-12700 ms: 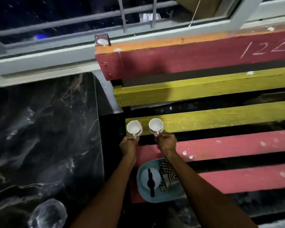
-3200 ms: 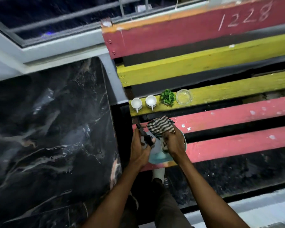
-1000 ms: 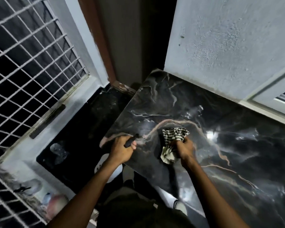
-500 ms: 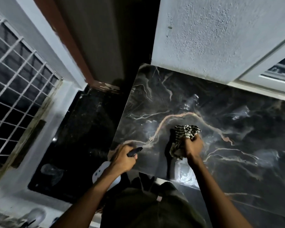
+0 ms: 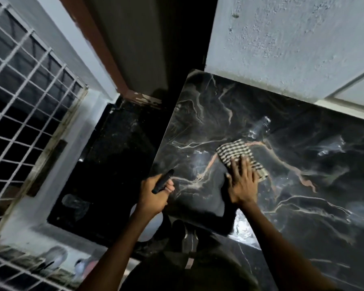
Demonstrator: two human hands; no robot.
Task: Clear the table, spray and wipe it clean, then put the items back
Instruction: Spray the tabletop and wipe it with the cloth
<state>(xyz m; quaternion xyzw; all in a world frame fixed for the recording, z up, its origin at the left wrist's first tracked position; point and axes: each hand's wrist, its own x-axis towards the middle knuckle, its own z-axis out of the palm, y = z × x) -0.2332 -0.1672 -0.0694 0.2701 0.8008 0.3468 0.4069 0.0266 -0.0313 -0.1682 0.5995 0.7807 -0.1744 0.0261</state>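
Observation:
The table (image 5: 303, 206) has a glossy black marble top with pale and orange veins. A black-and-white checked cloth (image 5: 237, 153) lies spread flat on it. My right hand (image 5: 243, 181) rests palm down with fingers apart on the cloth's near edge. My left hand (image 5: 155, 195) is closed around the black nozzle of a spray bottle (image 5: 163, 181) at the table's left edge. The bottle's white body (image 5: 153, 225) hangs below that hand, mostly hidden by my forearm.
A rough white wall (image 5: 292, 43) borders the table's far side. Left of the table lies dark floor (image 5: 114, 164), then a white window grille (image 5: 19, 97). A brown door frame (image 5: 105, 59) stands in the corner. My legs and a shoe (image 5: 189, 238) are below.
The cloth was bunched in my right fist above the table; now it lies flat with my palm on it, farther from the near edge. My left hand keeps the spray bottle.

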